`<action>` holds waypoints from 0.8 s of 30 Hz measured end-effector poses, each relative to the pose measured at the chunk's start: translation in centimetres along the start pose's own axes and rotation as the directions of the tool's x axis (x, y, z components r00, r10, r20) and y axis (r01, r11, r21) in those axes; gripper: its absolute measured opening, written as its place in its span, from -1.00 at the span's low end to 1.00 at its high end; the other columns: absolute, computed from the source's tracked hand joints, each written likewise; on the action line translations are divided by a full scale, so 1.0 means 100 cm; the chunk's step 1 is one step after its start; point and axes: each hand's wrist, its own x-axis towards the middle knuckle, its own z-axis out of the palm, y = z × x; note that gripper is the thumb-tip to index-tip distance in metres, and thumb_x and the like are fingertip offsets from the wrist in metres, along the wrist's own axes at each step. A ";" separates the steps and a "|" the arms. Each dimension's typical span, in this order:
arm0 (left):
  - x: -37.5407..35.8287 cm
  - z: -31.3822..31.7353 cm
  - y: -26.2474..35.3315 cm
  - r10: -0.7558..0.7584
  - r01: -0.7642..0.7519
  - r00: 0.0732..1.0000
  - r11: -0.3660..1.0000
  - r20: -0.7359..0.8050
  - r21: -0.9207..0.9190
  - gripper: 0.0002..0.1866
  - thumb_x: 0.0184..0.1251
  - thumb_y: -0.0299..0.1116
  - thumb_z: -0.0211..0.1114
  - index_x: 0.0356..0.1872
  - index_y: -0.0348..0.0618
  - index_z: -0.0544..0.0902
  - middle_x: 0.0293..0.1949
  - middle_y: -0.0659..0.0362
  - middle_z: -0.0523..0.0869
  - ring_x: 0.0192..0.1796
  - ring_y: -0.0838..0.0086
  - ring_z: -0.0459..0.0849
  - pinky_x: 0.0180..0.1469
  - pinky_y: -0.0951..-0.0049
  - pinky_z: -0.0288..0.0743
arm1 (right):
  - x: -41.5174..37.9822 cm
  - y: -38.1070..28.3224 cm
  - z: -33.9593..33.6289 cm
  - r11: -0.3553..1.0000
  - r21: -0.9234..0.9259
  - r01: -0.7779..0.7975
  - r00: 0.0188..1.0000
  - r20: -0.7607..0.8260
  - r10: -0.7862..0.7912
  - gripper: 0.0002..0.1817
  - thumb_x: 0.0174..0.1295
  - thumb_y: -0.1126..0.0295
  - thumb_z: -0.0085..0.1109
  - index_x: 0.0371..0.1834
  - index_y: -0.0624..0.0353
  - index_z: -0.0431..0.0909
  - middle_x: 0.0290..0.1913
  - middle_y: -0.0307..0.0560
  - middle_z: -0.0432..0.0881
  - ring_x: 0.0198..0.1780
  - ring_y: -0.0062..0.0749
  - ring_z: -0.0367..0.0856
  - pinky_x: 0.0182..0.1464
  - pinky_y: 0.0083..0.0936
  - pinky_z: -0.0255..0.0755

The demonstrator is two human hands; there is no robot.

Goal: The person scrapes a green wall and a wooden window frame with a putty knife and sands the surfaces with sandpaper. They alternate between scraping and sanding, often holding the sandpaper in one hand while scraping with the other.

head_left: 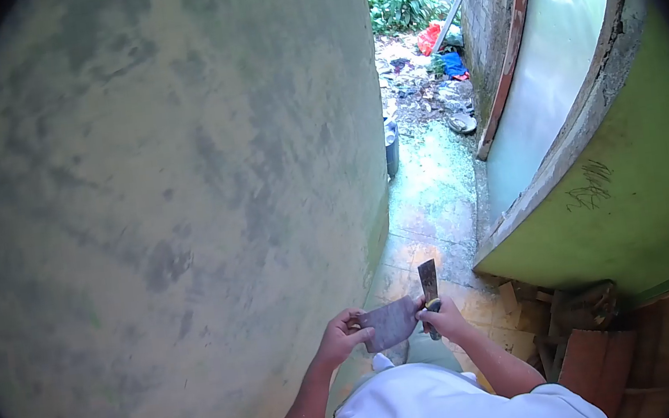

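Observation:
A greyish-purple piece of sandpaper (390,324) is stretched out in front of my white shirt, slightly bent. My left hand (344,338) pinches its left edge between thumb and fingers. My right hand (443,318) is closed around the dark handle of a putty knife (428,279), whose stained metal blade points up and away from me. Fingers of that same hand also meet the sandpaper's right edge. To the left rises a large pale wall (163,228) with grey-green blotches; neither hand touches it.
A tiled passage floor (431,190) leads to littered ground and green plants (406,1). On the right stand a green low wall (607,211) and a frosted panel (551,44). Wood scraps (595,361) lie below. A dark bucket (392,149) stands by the wall's far corner.

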 end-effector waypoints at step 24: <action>0.129 0.036 0.047 0.127 0.016 0.764 0.976 -0.632 0.215 -0.68 -0.03 -0.70 0.31 -0.22 -0.24 0.47 -0.36 0.21 0.59 -0.40 0.62 0.60 -0.38 0.58 0.55 | 0.218 -0.093 -0.052 0.995 0.037 -0.097 0.901 0.428 0.072 -0.87 0.02 0.57 0.11 -0.33 0.26 0.45 -0.54 -0.18 0.51 -0.63 -0.57 0.48 -0.58 -0.63 0.36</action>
